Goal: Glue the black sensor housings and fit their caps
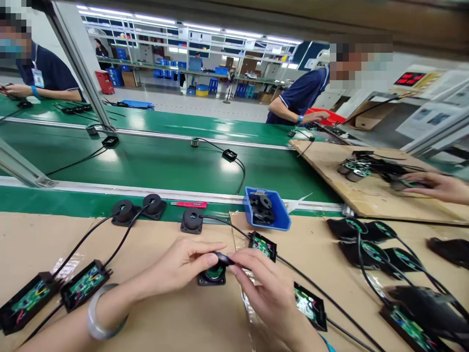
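Observation:
My left hand and my right hand meet over a black square sensor housing with a green board inside, resting on the cardboard sheet. Both hands pinch a black round ring held just above the housing, fingers closed on its edge. A grey bangle sits on my left wrist. A cable runs from the housing area to an open black box with a green circuit board. Another open box lies right of my right hand.
A blue bin holds several black rings. Three capped black sensors stand near the green conveyor belt. Two open boxes lie at left; a pile of cabled units lies at right. Another person's hand works at right.

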{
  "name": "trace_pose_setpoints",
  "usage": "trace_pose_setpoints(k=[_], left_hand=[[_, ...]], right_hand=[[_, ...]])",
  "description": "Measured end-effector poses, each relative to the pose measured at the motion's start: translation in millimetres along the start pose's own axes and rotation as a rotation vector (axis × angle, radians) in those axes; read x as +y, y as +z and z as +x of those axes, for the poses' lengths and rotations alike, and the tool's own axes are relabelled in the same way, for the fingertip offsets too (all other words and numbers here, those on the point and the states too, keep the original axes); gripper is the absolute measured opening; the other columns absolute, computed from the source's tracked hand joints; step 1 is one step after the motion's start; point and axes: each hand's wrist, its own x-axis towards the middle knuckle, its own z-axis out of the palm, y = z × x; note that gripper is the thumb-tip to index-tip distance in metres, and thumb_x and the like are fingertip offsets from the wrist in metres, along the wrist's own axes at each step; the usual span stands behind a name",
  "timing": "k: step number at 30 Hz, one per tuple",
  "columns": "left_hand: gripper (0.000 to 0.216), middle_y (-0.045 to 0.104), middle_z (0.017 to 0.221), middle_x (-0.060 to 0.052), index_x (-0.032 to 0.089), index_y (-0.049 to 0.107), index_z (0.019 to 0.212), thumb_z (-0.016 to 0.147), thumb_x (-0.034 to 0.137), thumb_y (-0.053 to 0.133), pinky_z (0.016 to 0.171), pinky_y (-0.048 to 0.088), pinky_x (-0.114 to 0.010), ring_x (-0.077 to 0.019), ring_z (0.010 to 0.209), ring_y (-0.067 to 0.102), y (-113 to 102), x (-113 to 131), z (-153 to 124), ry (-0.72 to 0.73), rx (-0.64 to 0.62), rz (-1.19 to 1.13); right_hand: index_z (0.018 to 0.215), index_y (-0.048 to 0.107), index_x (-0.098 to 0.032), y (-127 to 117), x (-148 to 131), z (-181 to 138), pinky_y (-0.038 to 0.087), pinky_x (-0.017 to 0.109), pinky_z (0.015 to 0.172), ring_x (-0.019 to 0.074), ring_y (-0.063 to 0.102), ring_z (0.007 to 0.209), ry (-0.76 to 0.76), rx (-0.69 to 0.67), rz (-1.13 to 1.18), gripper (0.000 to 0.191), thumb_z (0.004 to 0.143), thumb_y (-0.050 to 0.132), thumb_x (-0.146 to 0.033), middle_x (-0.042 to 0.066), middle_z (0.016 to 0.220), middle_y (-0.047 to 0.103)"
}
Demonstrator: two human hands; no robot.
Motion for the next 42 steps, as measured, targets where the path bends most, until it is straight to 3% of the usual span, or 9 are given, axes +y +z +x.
trace_pose_setpoints(k=[3,6,9,11,13,18,24,29,42], left_hand=[[0.034,0.078,0.105,-0.009,0.02,0.079,0.108,0.093,0.047,0.063,0.086,0.058,-0.034,-0.0245,0.097,0.072,1.1,3.1,1.7,-0.021,-0.051,-0.169],[0.03,0.076,0.11,-0.008,0.022,0.078,0.11,0.089,0.04,0.07,0.088,0.06,-0.035,-0.0248,0.101,0.072,-1.3,7.1,-0.9,-0.082,-0.105,-0.237],[0.033,0.072,0.115,-0.008,0.022,0.073,0.119,0.086,0.029,0.072,0.091,0.06,-0.035,-0.0233,0.103,0.07,-4.2,5.3,-8.5,-0.025,0.015,-0.006],[0.035,0.069,0.119,-0.008,0.023,0.069,0.125,0.089,0.023,0.069,0.096,0.057,-0.036,-0.023,0.11,0.067,-3.9,-1.3,-13.5,0.099,0.092,0.221],[0.037,0.068,0.123,-0.009,0.023,0.064,0.129,0.092,0.02,0.067,0.1,0.056,-0.036,-0.0227,0.115,0.065,-1.3,-10.3,-16.8,0.224,0.114,0.373],[0.031,0.068,0.124,-0.013,0.02,0.062,0.126,0.096,0.019,0.063,0.096,0.059,-0.035,-0.0224,0.112,0.066,6.9,-22.9,-18.5,0.345,0.119,0.508],[0.025,0.066,0.124,-0.014,0.02,0.065,0.12,0.096,0.016,0.061,0.091,0.062,-0.036,-0.0231,0.109,0.066,12.0,-18.4,-17.2,0.373,0.093,0.56],[0.018,0.066,0.12,-0.017,0.013,0.069,0.111,0.099,0.013,0.056,0.083,0.063,-0.035,-0.0231,0.106,0.063,16.0,-18.4,-14.3,0.445,0.121,0.586],[0.018,0.06,0.121,-0.017,0.009,0.071,0.111,0.096,0.008,0.06,0.086,0.061,-0.033,-0.0239,0.112,0.056,19.0,-16.4,-16.6,0.459,0.111,0.651]], right_hand=[[0.112,0.065,-0.017,0.2,3.5,-4.6,0.061,0.024,0.078,0.0152,0.07,0.087,-0.041,-0.009,0.022,0.028,0.092,0.056,0.0,0.007,0.096,0.071],[0.117,0.062,-0.016,-1.9,7.0,-7.9,0.059,0.023,0.084,0.0144,0.07,0.091,-0.071,-0.025,0.031,0.03,0.094,0.053,0.0,0.007,0.099,0.071],[0.118,0.059,-0.017,-4.2,13.2,-13.8,0.059,0.025,0.085,0.0165,0.07,0.095,0.07,-0.047,-0.06,0.021,0.098,0.06,-0.021,0.008,0.103,0.07],[0.117,0.059,-0.019,-4.5,19.4,-21.1,0.061,0.029,0.079,0.0197,0.07,0.094,0.183,-0.112,-0.126,0.028,0.098,0.061,-0.039,0.008,0.102,0.069],[0.111,0.06,-0.021,-3.1,25.5,-30.5,0.06,0.031,0.071,0.0206,0.069,0.087,0.247,-0.178,-0.141,0.026,0.098,0.059,-0.044,0.006,0.097,0.069],[0.101,0.059,-0.022,4.1,31.2,-45.9,0.056,0.025,0.065,0.0154,0.067,0.076,0.273,-0.167,-0.074,0.005,0.1,0.055,-0.024,0.002,0.086,0.067],[0.1,0.062,-0.02,7.1,28.8,-44.9,0.055,0.024,0.066,0.0147,0.066,0.074,0.247,-0.101,-0.069,0.009,0.1,0.053,-0.017,0.003,0.084,0.067],[0.1,0.064,-0.018,7.2,28.6,-46.7,0.055,0.024,0.067,0.0141,0.064,0.075,0.269,-0.09,-0.056,0.011,0.1,0.053,-0.015,0.005,0.086,0.067],[0.1,0.067,-0.016,6.1,25.5,-45.2,0.056,0.025,0.069,0.0142,0.064,0.077,0.277,-0.061,-0.017,0.013,0.099,0.055,-0.011,0.006,0.088,0.067]])
